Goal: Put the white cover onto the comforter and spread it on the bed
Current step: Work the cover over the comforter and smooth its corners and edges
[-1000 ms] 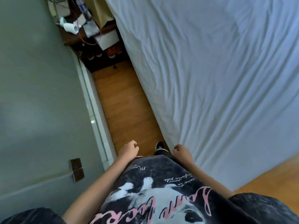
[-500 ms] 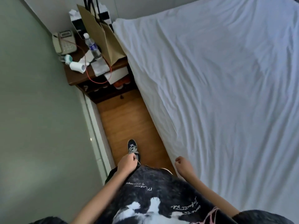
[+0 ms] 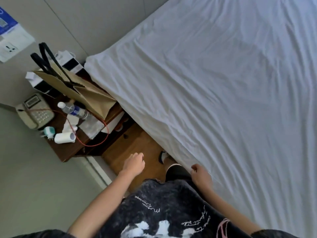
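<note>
along the narrow floor strip point(image 3: 137, 148) between wall and bed point(image 3: 223, 100), the person stands side-on to the mattress, both hands low in front of the dark printed shirt point(image 3: 163, 208). right hand point(image 3: 201, 175) sits right at the bed's near edge, fingers loosely curled, nothing in them; can't tell if the knuckles actually touch the cloth. left hand point(image 3: 134, 163) hangs over the floor, further from the bed, fingers relaxed and slightly bent, also holding nothing. white covered comforter point(image 3: 231, 126) lies spread over the bed to the person's right, long axis running from the lower right up toward the wall and the nightstand point(image 3: 72, 145), surface full of diagonal creases. right hand is clearly the nearer one for any tug or smoothing; the left would have to cross the body. judgement: cover looks on and laid out, what's left is squaring it and flattening creases. hard to make out: whether the white is cover over comforter or just a sheet, no seam or opening visible. far edge and foot end are cut off by the frame. a shoe point(image 3: 163, 157) shows partly under the bed edge. nightstand clutter includes a brown paper bag point(image 3: 82, 93), a phone point(image 3: 34, 112) and a water bottle point(image 3: 72, 109).
</note>
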`<act>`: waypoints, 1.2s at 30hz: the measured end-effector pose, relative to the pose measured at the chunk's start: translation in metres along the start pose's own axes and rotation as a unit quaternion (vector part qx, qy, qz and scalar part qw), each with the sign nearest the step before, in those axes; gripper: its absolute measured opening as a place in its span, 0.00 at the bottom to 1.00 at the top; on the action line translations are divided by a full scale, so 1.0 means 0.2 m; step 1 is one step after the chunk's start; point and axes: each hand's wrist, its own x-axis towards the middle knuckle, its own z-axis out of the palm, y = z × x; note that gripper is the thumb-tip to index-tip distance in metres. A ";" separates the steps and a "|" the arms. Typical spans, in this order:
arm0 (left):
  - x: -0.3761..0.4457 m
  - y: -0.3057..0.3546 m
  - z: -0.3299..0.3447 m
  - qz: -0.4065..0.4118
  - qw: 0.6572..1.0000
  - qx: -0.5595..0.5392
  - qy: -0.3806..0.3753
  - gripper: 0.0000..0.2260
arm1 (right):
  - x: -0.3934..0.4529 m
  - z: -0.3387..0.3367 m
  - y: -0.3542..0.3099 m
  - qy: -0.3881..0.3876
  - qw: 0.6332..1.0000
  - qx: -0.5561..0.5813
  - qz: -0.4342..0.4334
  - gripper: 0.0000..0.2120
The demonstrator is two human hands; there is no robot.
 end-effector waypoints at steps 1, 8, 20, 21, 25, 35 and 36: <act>0.07 0.01 -0.07 0.001 1.000 0.005 -0.001 0.16 | 0.07 -0.02 -0.06 -0.015 1.000 -0.004 0.004 0.15; 0.50 0.08 -0.46 0.040 0.998 0.033 -0.045 0.16 | 0.56 -0.19 -0.52 -0.036 0.999 0.009 0.024 0.16; 1.92 0.04 -0.99 0.076 0.993 0.005 0.093 0.14 | 1.44 0.00 -1.10 0.089 0.993 -0.073 0.006 0.24; 2.08 0.02 -1.01 0.080 0.986 -0.004 0.149 0.15 | 1.57 0.06 -1.14 0.113 0.990 -0.087 -0.010 0.25; 2.65 -0.16 -1.03 0.081 0.956 0.002 0.283 0.17 | 2.14 0.34 -1.40 0.152 0.979 -0.125 -0.061 0.27; 3.28 -1.13 -1.24 0.022 0.923 0.172 0.343 0.28 | 2.52 0.96 -2.31 0.181 0.909 -0.146 -0.346 0.30; 3.31 -1.17 -1.29 -0.019 0.924 0.155 0.349 0.28 | 2.50 1.00 -2.39 0.159 0.905 -0.150 -0.364 0.29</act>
